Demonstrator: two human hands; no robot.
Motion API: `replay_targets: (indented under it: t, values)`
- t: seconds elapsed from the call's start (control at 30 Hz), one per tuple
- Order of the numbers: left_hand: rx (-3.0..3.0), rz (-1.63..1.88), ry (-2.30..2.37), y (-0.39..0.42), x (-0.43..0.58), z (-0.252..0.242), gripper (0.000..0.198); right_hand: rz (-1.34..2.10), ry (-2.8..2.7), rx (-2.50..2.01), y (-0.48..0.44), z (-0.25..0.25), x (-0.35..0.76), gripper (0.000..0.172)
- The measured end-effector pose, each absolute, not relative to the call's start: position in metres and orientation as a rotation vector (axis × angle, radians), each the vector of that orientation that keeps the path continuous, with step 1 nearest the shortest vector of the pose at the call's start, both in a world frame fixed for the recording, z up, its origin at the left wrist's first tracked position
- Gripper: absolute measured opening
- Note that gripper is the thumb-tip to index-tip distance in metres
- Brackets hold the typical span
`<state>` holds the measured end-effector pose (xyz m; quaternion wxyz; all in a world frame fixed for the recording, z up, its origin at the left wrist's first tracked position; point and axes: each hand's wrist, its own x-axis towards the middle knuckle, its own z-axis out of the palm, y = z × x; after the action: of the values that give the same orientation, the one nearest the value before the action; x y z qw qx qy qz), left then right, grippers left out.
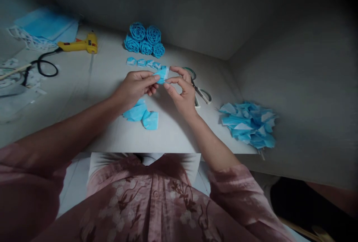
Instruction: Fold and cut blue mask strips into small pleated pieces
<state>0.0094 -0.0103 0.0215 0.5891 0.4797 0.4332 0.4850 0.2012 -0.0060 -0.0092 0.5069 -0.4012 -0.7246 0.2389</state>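
Observation:
Above the middle of the table, my left hand [135,86] pinches a small folded piece of blue mask fabric [162,75] between thumb and fingers. My right hand [183,92] has its thumb and index finger closed at the piece's lower right corner, while another finger touches near its upper edge. Just beyond the piece lies a row of small folded blue pieces [141,62]. Flat blue cut pieces [151,120] rest on the near side, partly behind my left wrist. Scissors [201,92] lie right beside my right hand, which partly covers them.
Rolled blue fabric roses [145,40] are stacked at the back. A yellow glue gun [79,45] with a black cord lies left, near flat blue masks [46,27]. At the right edge sits a crumpled blue fabric pile [248,124]. Walls stand behind and to the right.

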Motion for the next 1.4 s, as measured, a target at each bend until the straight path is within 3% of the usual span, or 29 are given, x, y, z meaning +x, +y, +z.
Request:
replay_targets:
  t: [0.17, 0.4, 0.53, 0.87, 1.4]
  values:
    - [1.152, 1.116, 0.996, -0.011, 0.009, 0.022, 0.025, 0.613, -1.662, -0.92, -0.001, -0.018, 0.201, 0.029]
    - [1.155, 1.092, 1.009, -0.012, 0.009, 0.023, 0.023, 0.855, -1.593, -0.815, 0.009, -0.032, 0.2, 0.047]
    - [1.254, 1.083, 1.037, -0.011, 0.007, 0.02, 0.023, 0.811, -1.687, -0.804, 0.016, -0.039, 0.203, 0.064]
    - [1.47, 1.097, 1.058, -0.012, 0.008, 0.019, 0.016, 0.733, -1.811, -0.885, 0.015, -0.041, 0.205, 0.08]
    - [1.575, 0.94, 1.012, -0.008, 0.007, 0.011, 0.018, 0.968, -1.535, -0.839, 0.006, -0.025, 0.2, 0.04]
